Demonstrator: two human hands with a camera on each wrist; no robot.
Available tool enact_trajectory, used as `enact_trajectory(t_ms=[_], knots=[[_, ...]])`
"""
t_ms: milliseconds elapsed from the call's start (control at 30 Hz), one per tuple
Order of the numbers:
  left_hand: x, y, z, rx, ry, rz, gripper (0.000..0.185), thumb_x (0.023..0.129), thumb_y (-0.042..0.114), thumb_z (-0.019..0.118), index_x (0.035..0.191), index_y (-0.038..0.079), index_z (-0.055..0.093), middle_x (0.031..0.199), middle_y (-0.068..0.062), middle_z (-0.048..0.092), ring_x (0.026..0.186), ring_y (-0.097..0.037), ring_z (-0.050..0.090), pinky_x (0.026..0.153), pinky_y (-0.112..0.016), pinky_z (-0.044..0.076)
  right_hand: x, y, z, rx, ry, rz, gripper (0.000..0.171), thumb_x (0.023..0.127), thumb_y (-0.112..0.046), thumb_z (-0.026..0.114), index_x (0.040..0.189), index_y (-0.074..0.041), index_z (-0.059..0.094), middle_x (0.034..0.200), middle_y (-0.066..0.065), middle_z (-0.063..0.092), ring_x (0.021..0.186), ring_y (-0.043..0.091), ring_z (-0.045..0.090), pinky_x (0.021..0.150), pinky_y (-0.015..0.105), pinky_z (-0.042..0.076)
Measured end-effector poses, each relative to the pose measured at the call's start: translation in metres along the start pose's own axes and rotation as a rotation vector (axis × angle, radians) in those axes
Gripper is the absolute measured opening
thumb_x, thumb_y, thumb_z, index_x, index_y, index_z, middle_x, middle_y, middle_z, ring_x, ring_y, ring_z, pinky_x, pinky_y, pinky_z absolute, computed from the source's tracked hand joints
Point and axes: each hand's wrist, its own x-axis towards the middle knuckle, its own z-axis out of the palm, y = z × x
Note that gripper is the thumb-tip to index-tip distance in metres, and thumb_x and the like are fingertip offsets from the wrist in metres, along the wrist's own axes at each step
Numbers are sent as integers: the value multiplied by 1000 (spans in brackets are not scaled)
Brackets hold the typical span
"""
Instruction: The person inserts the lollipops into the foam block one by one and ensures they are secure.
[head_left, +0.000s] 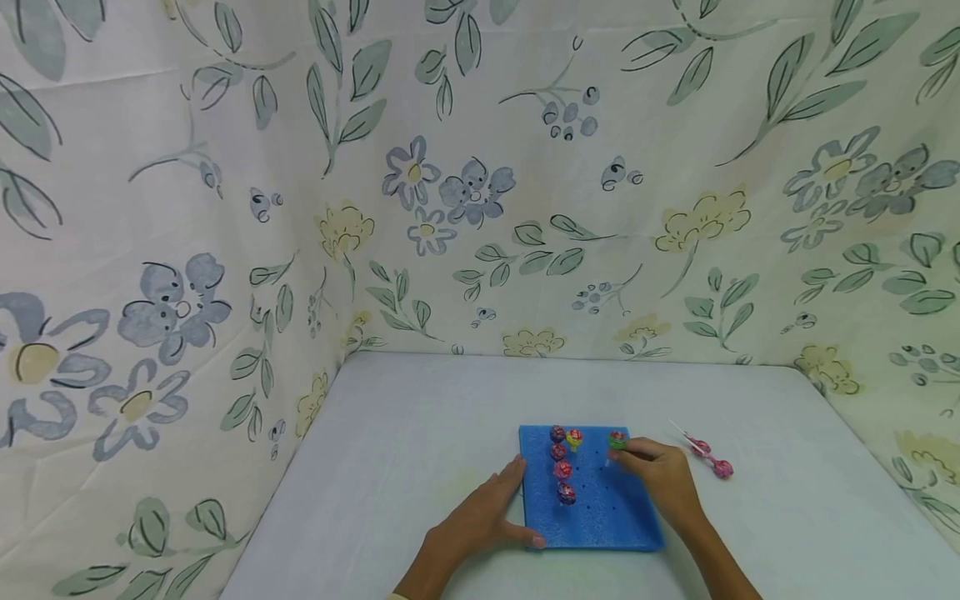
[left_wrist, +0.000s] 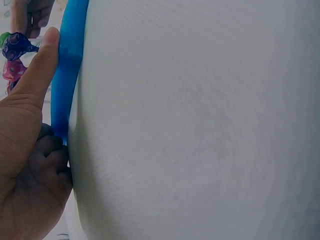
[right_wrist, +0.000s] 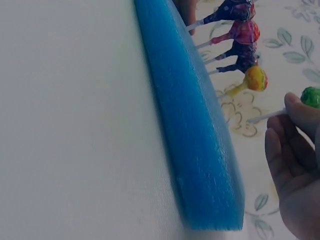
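The green lollipop (head_left: 617, 439), probably light, stiff-sticked and best pinched just below its head, was held between the right hand's (head_left: 667, 475) thumb and fingers above the blue foam block (head_left: 600, 529) on the bench (head_left: 420, 433), whose left side the widely spread left hand (head_left: 480, 515) braced.

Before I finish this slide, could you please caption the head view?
Right hand pinches a green-and-red lollipop over a blue rectangular foam board that the left hand touches.
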Motion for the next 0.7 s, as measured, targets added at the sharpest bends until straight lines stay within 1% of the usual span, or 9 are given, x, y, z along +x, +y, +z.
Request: enact_trajectory(t_ms=[167, 333, 533, 700], knots=[[1, 1, 0, -2, -7, -13, 125, 75, 58, 92, 170, 16, 23, 176, -2, 26, 162, -26, 27, 129, -52, 30, 0, -3, 6, -3, -9, -3, 19, 99, -30, 77, 103, -13, 85, 100, 0, 82, 93, 10, 73, 81, 20, 59], [1, 1, 0, 2, -11, -16, 125, 75, 59, 91, 171, 16, 23, 176, -2, 26, 162, -25, 27, 129, -52, 30, 1, -4, 11, 20, -27, 16, 17, 99, -26, 78, 102, -12, 85, 101, 3, 82, 93, 12, 74, 81, 22, 61], [1, -1, -1, 2, -15, -9, 124, 76, 61, 89, 171, 16, 23, 177, -2, 26, 162, -25, 27, 129, -51, 29, 4, -5, 20, 11, -45, 23, 13, 97, -23, 79, 100, -12, 85, 101, 2, 82, 92, 11, 75, 80, 19, 59], [3, -1, 0, 4, -17, -2, 123, 77, 62, 88, 171, 16, 22, 177, -3, 26, 162, -26, 27, 129, -52, 29, 5, -5, 28, 6, -59, 18, 11, 98, -20, 78, 100, -12, 85, 100, 3, 82, 94, 14, 75, 82, 18, 60]])
